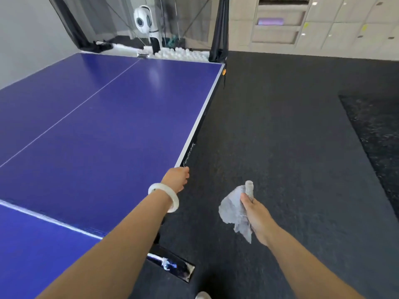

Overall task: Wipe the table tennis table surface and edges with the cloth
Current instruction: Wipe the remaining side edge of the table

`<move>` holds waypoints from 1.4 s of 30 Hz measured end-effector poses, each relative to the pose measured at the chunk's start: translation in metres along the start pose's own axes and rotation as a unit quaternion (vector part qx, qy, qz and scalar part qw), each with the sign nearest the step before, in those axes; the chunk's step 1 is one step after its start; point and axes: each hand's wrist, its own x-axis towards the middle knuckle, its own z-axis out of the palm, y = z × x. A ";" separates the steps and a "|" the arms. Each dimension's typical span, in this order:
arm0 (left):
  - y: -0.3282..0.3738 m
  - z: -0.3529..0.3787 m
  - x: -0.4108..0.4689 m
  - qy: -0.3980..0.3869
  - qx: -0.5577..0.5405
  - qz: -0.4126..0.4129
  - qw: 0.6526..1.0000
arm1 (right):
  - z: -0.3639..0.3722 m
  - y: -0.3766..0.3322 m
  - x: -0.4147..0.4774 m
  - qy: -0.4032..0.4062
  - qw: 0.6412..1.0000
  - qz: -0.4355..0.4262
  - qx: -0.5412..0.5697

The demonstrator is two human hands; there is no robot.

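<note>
Cloth (235, 210), grey and crumpled, hangs gripped in the curled right hand (258, 214), over the dark floor (291, 137) beside the blue table tennis table (108, 126), not touching it. Left hand (176, 179) rests at the white side edge (200, 121), probably steadying; its finger posture is hidden

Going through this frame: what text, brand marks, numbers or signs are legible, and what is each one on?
White lettering on the table's black side rail, just past the left hand: probably a brand mark, too blurred to read.
Yellow stickers on the locker doors: too small to read.
Cloth in the right hand: no text visible.
</note>
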 end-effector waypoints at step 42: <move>-0.118 -0.100 0.173 0.058 0.614 0.273 0.738 | 0.255 0.067 0.152 -0.206 0.961 -0.098 0.156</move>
